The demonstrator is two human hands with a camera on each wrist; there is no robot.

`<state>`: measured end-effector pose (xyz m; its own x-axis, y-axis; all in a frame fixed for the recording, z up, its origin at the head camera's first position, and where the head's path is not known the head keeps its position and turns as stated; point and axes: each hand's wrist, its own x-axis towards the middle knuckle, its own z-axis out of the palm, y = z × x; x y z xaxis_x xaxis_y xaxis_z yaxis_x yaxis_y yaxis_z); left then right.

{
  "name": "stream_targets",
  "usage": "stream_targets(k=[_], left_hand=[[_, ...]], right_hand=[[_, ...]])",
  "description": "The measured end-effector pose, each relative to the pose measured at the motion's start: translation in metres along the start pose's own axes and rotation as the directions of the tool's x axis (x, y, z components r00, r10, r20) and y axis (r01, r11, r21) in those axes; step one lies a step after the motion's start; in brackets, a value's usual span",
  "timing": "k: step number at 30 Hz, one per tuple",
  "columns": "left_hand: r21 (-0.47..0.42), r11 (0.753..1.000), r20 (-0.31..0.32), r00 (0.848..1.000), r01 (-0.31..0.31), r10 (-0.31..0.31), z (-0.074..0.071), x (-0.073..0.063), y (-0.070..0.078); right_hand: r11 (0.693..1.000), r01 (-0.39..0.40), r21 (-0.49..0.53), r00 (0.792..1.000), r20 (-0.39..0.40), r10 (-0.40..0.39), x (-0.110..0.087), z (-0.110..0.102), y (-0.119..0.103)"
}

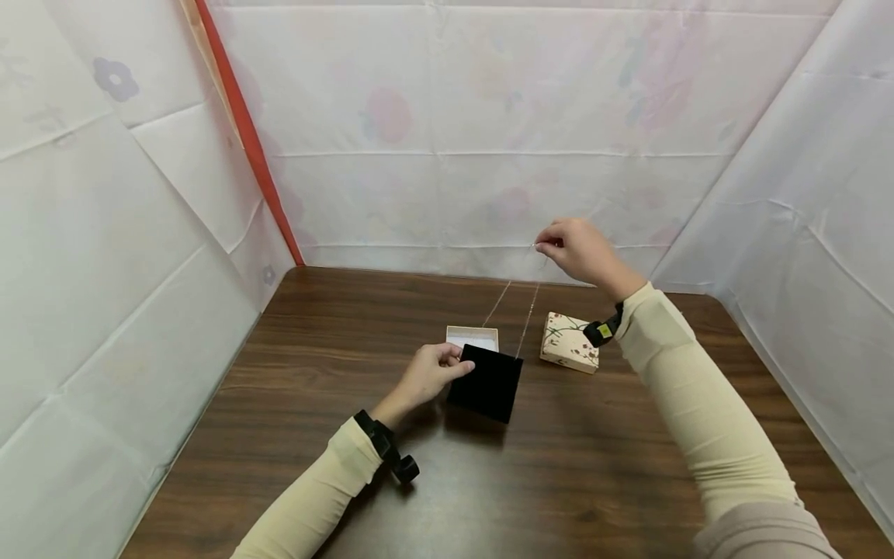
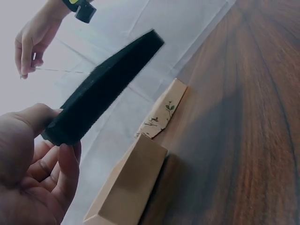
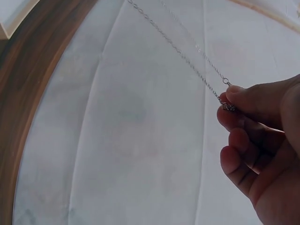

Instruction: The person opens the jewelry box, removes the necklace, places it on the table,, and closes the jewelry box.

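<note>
My left hand [image 1: 427, 375] grips the edge of a thin black jewellery pad [image 1: 485, 386] between thumb and fingers, holding it tilted above the table. In the left wrist view the pad [image 2: 103, 89] is seen edge-on, thick and velvety. Higher up and to the right, my right hand [image 1: 576, 248] pinches a fine silver necklace [image 3: 178, 50] by its end, between thumb and index finger. Two strands of the chain run from those fingertips down towards the pad, and one meets its upper right corner. Any pendant is hidden from view.
Behind the pad stands an open cardboard box [image 1: 472, 339] with a white inside. Right of it lies a cream box lid [image 1: 570, 342] with a flower print. The brown wooden table [image 1: 335, 373] is walled by white printed cloth [image 1: 349, 194] at the back and sides.
</note>
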<state>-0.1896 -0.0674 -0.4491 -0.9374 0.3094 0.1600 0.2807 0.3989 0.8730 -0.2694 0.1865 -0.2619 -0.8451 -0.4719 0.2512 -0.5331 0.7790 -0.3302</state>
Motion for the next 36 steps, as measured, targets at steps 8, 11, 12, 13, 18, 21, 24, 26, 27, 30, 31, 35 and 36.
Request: stream_targets(k=[8,11,12,13,18,21,24,26,27,30,31,35,36], left_hand=[[-0.005,1.000,0.032,0.999,0.004,-0.004,0.001,-0.002,-0.002],[-0.004,1.000,0.029,1.000,0.002,-0.002,0.001,-0.002,-0.003],[-0.008,1.000,0.028,1.000,0.001,-0.001,0.001,-0.003,-0.004],[-0.012,1.000,0.026,1.000,0.003,-0.003,0.001,-0.002,-0.005],[-0.058,0.998,-0.001,1.000,0.027,-0.027,-0.001,-0.002,-0.006],[-0.081,0.995,-0.029,0.998,0.052,-0.055,-0.002,-0.002,-0.006],[-0.105,0.992,-0.052,0.996,0.070,-0.076,-0.003,-0.002,-0.004],[-0.134,0.987,-0.062,0.993,0.088,-0.097,-0.004,-0.002,-0.003],[-0.147,0.985,-0.067,0.992,0.095,-0.105,-0.005,-0.001,-0.003],[-0.179,0.977,-0.076,0.988,0.119,-0.134,-0.006,-0.001,-0.001],[-0.185,0.975,-0.078,0.987,0.123,-0.139,-0.007,-0.001,-0.001],[-0.192,0.973,-0.083,0.986,0.130,-0.148,-0.009,-0.001,0.000],[-0.196,0.972,-0.088,0.984,0.133,-0.152,-0.009,-0.001,0.000]], right_hand=[[0.999,-0.041,-0.026,0.998,-0.048,0.040,0.002,-0.010,0.009],[0.998,-0.044,-0.035,0.997,-0.066,0.042,0.002,-0.015,0.010],[0.998,-0.045,-0.041,0.997,-0.071,0.042,0.002,-0.016,0.010],[0.998,-0.048,-0.045,0.996,-0.072,0.045,0.002,-0.017,0.010],[0.997,-0.053,-0.051,0.997,-0.066,0.050,0.001,-0.021,0.011],[0.998,-0.048,-0.048,0.997,-0.061,0.045,0.000,-0.022,0.013],[0.998,-0.039,-0.052,0.998,-0.060,0.036,-0.001,-0.021,0.016],[0.998,-0.029,-0.059,0.998,-0.061,0.025,0.000,-0.020,0.016],[0.998,-0.025,-0.062,0.998,-0.062,0.022,0.000,-0.020,0.016],[0.998,-0.012,-0.063,0.998,-0.056,0.009,0.000,-0.020,0.015],[0.998,-0.011,-0.063,0.999,-0.052,0.008,0.000,-0.020,0.015],[0.999,-0.025,-0.046,0.999,-0.028,0.023,0.000,-0.018,0.014],[0.999,-0.028,-0.041,0.999,-0.024,0.027,0.000,-0.018,0.014]])
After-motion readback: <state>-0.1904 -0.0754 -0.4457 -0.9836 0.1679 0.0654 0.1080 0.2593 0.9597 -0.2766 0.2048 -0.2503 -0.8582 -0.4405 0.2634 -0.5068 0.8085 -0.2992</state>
